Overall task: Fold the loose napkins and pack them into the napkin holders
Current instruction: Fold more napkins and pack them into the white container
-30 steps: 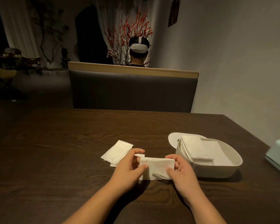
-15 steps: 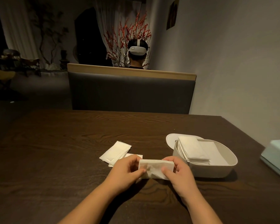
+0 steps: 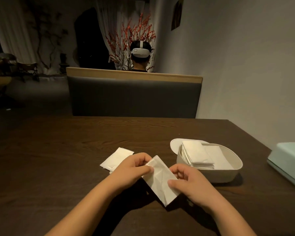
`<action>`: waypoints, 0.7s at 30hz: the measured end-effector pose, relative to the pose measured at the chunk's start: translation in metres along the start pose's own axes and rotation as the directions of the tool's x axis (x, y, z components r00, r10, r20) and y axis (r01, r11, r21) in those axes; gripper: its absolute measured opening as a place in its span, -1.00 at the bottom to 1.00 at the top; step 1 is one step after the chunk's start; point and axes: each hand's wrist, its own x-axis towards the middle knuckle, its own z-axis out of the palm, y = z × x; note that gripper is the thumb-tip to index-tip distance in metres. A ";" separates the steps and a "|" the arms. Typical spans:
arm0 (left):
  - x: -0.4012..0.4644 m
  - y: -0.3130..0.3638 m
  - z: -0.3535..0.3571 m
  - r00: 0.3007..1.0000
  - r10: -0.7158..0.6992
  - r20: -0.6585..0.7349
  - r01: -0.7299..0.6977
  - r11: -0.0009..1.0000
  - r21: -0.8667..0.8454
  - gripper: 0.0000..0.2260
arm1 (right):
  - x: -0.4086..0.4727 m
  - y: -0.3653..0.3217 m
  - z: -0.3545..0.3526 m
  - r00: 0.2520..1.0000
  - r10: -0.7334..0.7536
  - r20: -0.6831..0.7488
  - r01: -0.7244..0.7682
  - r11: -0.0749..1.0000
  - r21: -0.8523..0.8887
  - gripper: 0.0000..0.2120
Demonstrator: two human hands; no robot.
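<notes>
Two hands, left [image 3: 131, 169] and right [image 3: 192, 183], pinch one folded napkin [image 3: 160, 181] beside one holder [image 3: 228, 174].

There was a single view, from a camera worn on the person's head. It looked forward and down across the table [image 3: 58, 159], close above both hands, the left hand [image 3: 131, 169] and right hand [image 3: 191, 183] low in centre. Being wide-angle, it also took in the bench [image 3: 134, 97] and room beyond.
</notes>
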 end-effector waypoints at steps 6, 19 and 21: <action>0.015 0.030 0.033 0.993 -0.013 0.120 0.012 1.000 0.010 -0.92 | -0.019 -0.021 -0.024 0.998 0.049 -0.039 -0.054 0.985 -0.163 -0.92; 0.070 0.058 0.092 0.987 0.153 -0.037 -0.107 0.825 0.555 -0.70 | 0.006 -0.005 -0.146 0.864 0.243 -0.441 -0.238 0.969 0.067 -0.90; 0.078 0.057 0.102 0.995 0.097 0.033 -0.095 0.760 0.643 -0.59 | 0.017 -0.003 -0.157 0.845 0.288 -0.451 -0.327 0.945 -0.011 -0.91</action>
